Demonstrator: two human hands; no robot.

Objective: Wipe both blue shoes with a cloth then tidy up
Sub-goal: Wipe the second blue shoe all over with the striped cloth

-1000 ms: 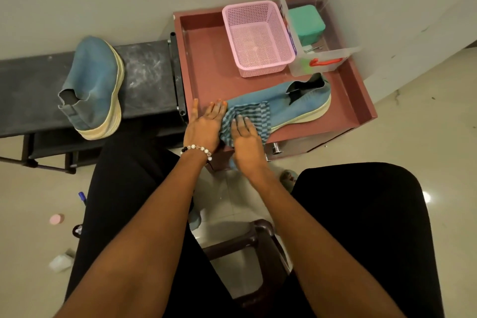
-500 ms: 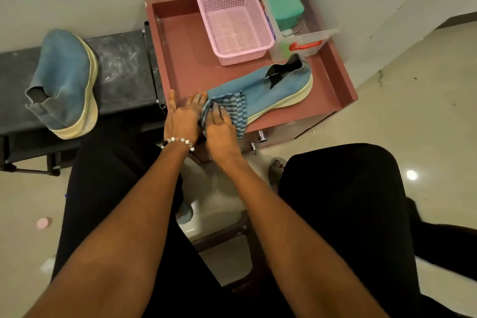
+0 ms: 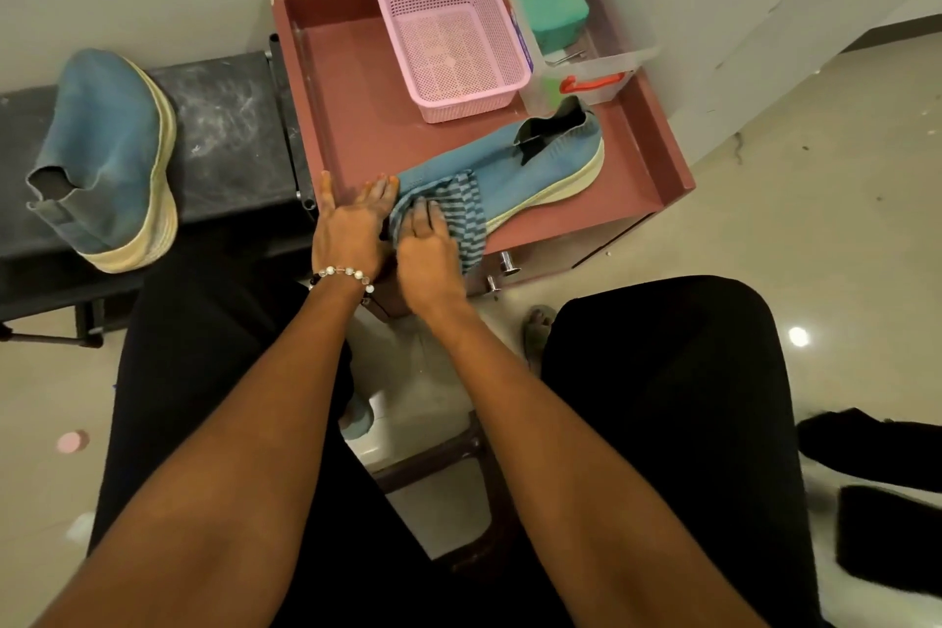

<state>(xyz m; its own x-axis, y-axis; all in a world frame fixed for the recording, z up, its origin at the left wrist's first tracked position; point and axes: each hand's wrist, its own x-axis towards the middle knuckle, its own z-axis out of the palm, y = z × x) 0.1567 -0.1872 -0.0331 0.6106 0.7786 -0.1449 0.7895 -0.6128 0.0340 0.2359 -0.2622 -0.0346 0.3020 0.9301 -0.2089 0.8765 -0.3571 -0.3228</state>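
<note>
One blue shoe point(image 3: 530, 163) with a cream sole lies on its side in the reddish tray point(image 3: 346, 107), toe toward me. A blue striped cloth point(image 3: 464, 214) is draped over its toe. My right hand point(image 3: 428, 255) presses the cloth onto the toe with straight fingers. My left hand point(image 3: 349, 224) lies flat at the tray's front left corner, its fingertips touching the shoe's toe. The other blue shoe point(image 3: 107, 158) rests on the dark bench point(image 3: 229, 117) to the left.
A pink mesh basket point(image 3: 448, 36) stands at the back of the tray. Beside it a clear plastic bin point(image 3: 586, 61) holds a green box point(image 3: 548, 10). My knees in black flank a small stool point(image 3: 438, 454). A wall runs behind.
My right hand with the cloth has slid slightly toward me along the toe. The camera view has shifted; my left hand stays at the toe.
</note>
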